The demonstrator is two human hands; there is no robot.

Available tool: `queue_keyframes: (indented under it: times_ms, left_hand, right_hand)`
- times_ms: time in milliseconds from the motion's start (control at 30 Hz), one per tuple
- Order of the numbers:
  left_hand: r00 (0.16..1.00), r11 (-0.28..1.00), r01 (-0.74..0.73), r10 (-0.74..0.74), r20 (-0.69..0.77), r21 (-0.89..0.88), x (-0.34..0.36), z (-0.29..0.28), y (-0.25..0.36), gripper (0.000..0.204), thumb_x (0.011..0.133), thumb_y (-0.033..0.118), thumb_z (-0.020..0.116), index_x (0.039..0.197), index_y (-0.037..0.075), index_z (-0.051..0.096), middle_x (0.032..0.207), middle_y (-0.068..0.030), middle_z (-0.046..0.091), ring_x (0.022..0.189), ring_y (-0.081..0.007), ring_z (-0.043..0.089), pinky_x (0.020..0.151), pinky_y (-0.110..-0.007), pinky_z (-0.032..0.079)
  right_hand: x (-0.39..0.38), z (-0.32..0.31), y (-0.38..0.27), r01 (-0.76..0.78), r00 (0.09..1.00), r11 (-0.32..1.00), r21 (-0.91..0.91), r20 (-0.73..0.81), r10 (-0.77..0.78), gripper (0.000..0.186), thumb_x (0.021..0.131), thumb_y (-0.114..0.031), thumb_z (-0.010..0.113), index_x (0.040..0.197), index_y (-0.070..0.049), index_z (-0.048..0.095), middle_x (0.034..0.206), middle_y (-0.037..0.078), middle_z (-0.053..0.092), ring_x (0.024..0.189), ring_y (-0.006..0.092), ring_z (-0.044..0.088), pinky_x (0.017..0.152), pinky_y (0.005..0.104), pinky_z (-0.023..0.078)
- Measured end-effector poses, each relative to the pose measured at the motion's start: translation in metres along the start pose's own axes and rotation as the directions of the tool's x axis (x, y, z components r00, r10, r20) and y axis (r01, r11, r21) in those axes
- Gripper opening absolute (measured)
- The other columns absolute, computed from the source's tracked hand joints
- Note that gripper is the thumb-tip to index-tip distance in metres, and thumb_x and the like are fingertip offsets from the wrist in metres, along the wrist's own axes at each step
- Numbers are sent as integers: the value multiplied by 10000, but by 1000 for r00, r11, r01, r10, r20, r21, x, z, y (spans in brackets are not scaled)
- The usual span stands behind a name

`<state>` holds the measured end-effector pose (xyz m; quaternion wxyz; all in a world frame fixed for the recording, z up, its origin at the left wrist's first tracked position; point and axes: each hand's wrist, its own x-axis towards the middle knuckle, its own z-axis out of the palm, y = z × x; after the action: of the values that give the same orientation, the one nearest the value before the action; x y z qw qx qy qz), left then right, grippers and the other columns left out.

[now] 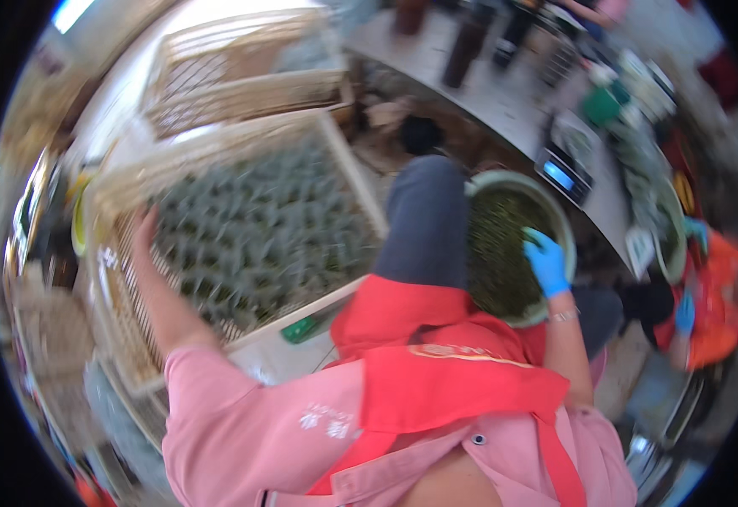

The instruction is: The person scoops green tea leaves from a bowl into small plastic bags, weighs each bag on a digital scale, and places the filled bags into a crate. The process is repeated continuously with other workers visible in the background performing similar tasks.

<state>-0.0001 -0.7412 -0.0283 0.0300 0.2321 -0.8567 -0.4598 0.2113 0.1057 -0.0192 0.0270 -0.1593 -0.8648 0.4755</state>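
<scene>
My left hand (145, 224), bare, reaches into a cream plastic crate (352, 182) beside its left wall; its fingertips are blurred against the contents. Rows of small grey-green clear packets (259, 220) fill the crate. My right hand (544, 262), in a blue glove, is over a pale green tub (566, 253) of loose dark green leafy material (500, 253), its fingers loosely bent and apart, with nothing visible held. The tub sits by my knee.
A second crate (242, 84) lies behind. A bench (436, 55) carries dark cylinders (466, 51), a digital scale (559, 173) and bags. At right, a co-worker in orange (715, 313) with blue gloves is beside another tub (673, 262); another person (605, 13) is at the top.
</scene>
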Motion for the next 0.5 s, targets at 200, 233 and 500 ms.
queue_keyframes:
  times_ms: [200,233,500]
  left_hand:
    - [880,901,-309,392,-269,303,17,-10,45,659,852,379,612,1343,0,388,1288,-197,498,1113,-271,532,924,-338,416]
    - [854,882,-400,458,-248,251,8,8,74,632,864,360,602,1343,6,390,1295,-193,495,1109,-270,537,922,-340,418]
    - [647,627,-761,717,259,166,-211,250,275,346,804,155,655,1138,78,611,1075,-94,647,1000,-211,602,886,-333,452]
  right_hand:
    - [-12,23,17,-150,982,841,-521,19,188,306,766,-250,644,1007,-60,642,996,189,637,934,351,605,822,422,476]
    - [-16,29,21,-174,975,811,-558,17,221,292,761,-251,648,981,-60,644,979,190,639,924,353,607,814,427,478]
    - [-18,9,12,-89,991,916,-391,61,123,208,752,-264,647,893,-110,648,846,170,635,835,347,617,744,423,485]
